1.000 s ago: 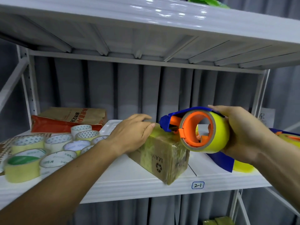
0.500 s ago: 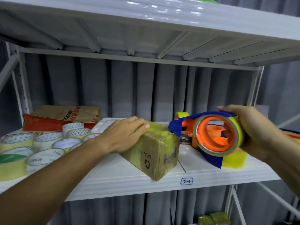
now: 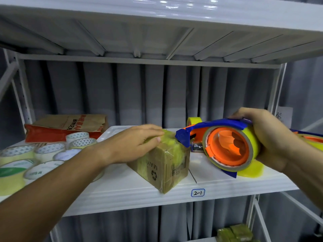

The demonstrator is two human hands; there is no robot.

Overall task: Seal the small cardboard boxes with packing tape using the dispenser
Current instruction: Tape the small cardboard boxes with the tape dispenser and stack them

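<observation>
Box (image 3: 162,163) sits on the shelf (image 3: 122,194) near the front edge, rotated so 1 corner points at the camera. Already wrapped in a lot of yellowish tape.

Left hand (image 3: 134,144) lies flat on the box top, fingers extended toward the right end, pressing down rather than gripping. Right hand (image 3: 267,137) is wrapped around the dispenser (image 3: 223,145), fingers over the blue frame, palm against the yellow roll.

Key relation: dispenser is just to the right of the box, blue nose at the box's top right corner, touching or nearly so; can't tell if tape is attached there. The box's top runs left-right from the nose toward the left hand's fingertips. So the right hand is the working one, and any pull across the top goes leftward straight into the left hand, which likely has to slide back or lift.

Room: open shelf in front of and right of the box, down to the "2-1" label (image 3: 197,193). Left side is crowded with tape rolls (image 3: 43,159), a paper bag (image 3: 70,124) behind them. Another roll (image 3: 193,121) stands behind the dispenser and a second dispenser (image 3: 311,138) is at far right. Upper shelf (image 3: 157,18) overhead limits lifting.

Risk, my read: box is close to the front edge, so a hard tug could drag it off.
</observation>
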